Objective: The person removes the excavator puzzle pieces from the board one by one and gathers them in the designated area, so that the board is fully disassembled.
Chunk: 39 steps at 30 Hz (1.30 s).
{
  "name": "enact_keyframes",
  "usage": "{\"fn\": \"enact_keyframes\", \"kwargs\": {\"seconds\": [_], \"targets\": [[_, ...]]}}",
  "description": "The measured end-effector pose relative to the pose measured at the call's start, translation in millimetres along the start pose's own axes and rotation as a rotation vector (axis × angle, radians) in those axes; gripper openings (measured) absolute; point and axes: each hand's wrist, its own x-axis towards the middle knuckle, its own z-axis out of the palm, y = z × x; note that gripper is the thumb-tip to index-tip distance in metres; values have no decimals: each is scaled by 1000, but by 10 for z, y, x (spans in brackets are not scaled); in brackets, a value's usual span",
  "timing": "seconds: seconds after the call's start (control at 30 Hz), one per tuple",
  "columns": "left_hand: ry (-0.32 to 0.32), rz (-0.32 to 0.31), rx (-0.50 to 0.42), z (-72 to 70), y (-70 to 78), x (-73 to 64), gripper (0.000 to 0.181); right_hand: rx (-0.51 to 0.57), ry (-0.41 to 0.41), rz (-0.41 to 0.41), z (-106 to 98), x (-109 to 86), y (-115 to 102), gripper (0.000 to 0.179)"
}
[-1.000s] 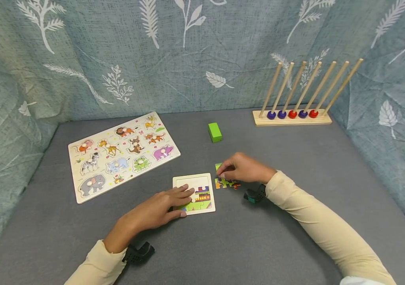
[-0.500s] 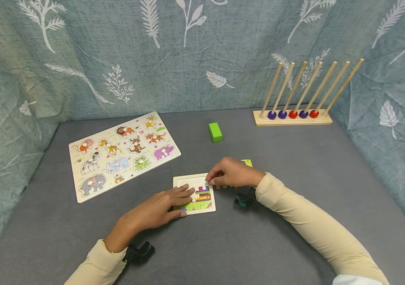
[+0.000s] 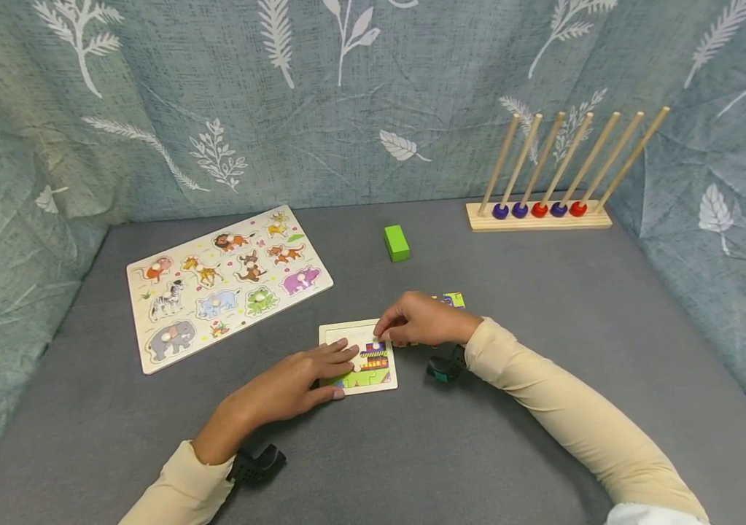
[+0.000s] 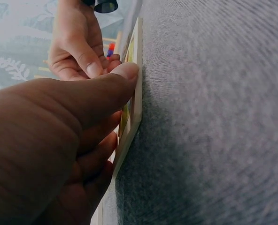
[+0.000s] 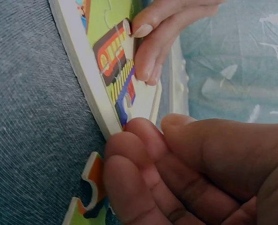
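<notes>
Steadying the small wooden jigsaw tray (image 3: 394, 372), left hand (image 3: 297, 375) lies across its left half: fingers extended, slightly apart, thumb on the near rim. Right hand (image 3: 421, 319) at the tray's far right corner; fingers curled and bunched with the thumb. Cannot tell if a piece sits between them. Fitted pieces (image 3: 375, 360) fill the tray's near and right parts; bare wood shows beyond. Loose jigsaw pieces (image 3: 454, 300) on the bench (image 3: 412, 467) right of the tray, partly hidden by the right hand. Animal peg puzzle (image 3: 139, 321) left of and beyond the tray; green block (image 3: 396, 244) beyond it. Seven-rod bead stand (image 3: 539, 224) well beyond, to the right of the tray.
</notes>
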Motion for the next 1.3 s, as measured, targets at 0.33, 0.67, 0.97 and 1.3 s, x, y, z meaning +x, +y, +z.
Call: {"fn": "enact_keyframes", "kwargs": {"seconds": [0.33,0.67,0.97,1.3], "targets": [[13,13,-1,7,-4,0,44,-14,-1,-43,14,21,15,17],[5,4,-3,5,-3,-3,44,-59,13,-6,34,20,-33,14],[3,-1,-6,0,0,-4,44,-73,27,-28,54,37,-36,17],[9,13,-12,-10,-4,-2,44,-56,21,-93,98,62,-51,15]]}}
